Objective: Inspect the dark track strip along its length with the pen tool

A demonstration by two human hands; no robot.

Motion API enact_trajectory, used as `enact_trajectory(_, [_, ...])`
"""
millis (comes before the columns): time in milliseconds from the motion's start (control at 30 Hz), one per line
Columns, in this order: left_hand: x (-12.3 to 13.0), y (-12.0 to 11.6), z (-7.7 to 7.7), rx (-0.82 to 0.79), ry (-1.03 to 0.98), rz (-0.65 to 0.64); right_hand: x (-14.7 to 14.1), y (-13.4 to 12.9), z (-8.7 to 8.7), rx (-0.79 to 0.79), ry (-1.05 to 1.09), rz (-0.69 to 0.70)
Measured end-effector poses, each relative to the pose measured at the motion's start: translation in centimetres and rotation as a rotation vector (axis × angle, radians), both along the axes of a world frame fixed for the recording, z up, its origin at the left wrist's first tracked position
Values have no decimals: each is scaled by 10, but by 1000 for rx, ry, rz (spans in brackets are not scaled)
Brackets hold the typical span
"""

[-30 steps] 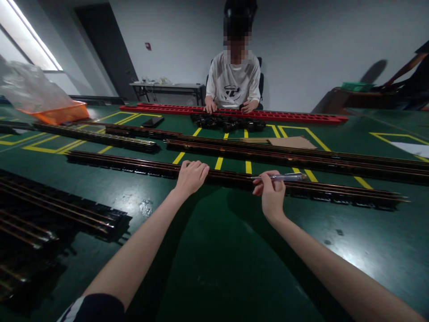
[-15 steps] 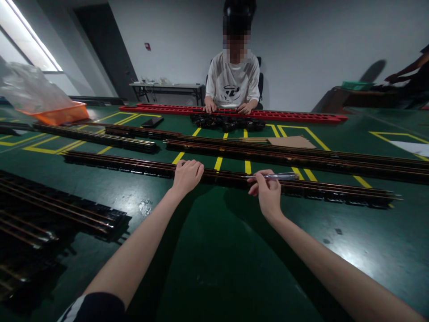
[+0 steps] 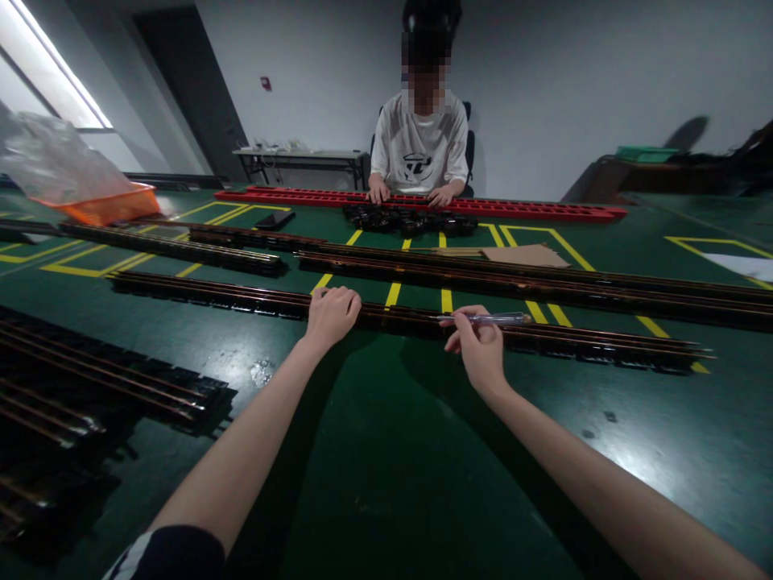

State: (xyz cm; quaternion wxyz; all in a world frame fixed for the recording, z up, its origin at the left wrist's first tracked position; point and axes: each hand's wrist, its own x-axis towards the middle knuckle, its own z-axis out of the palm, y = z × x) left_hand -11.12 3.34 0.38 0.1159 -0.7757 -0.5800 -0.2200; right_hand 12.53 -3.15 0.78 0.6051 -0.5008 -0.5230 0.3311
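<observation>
A long black strip with copper-coloured rods (image 3: 266, 301) lies across the table in front of me. My left hand (image 3: 333, 314) is closed over it left of the middle, the fingertips hidden behind its far side. In my right hand (image 3: 480, 342) is a slim screwdriver (image 3: 504, 319) with a clear handle, held almost level between thumb and fingers. Its thin shaft points left, the tip close to the strip's upper side; whether it touches I cannot tell. The strip's right end (image 3: 682, 354) runs out beyond my right hand.
More long strips (image 3: 543, 283) lie just behind, and a stack of strips (image 3: 109, 366) at left. Across the table a co-worker (image 3: 419, 149) has both hands at a red rack (image 3: 543, 210), near black parts (image 3: 411, 219). Cardboard (image 3: 525, 255), a phone (image 3: 274, 218) and an orange bin (image 3: 114, 205) stand around.
The strip has shifted slightly left, with both my hands and the screwdriver moving along with it. At the far right, the other person's arm has gone out of view.
</observation>
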Motion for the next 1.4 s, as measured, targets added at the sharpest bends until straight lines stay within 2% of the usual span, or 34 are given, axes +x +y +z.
enact_trajectory(333, [-1,0,0,-5,-17,-21,0,1,0,2,43,-114])
enact_trajectory(533, [-1,0,1,-3,-28,-23,1,2,0,-20,84,-58])
enact_trajectory(900, [-2,1,-2,10,-16,8,0,3,0,-42,114,-48])
enact_trajectory(1133, [-10,2,-1,-7,-66,54,1,3,0,-48,43,70])
enact_trajectory(1400, [-14,3,-1,9,-76,59,0,1,2,-53,19,98])
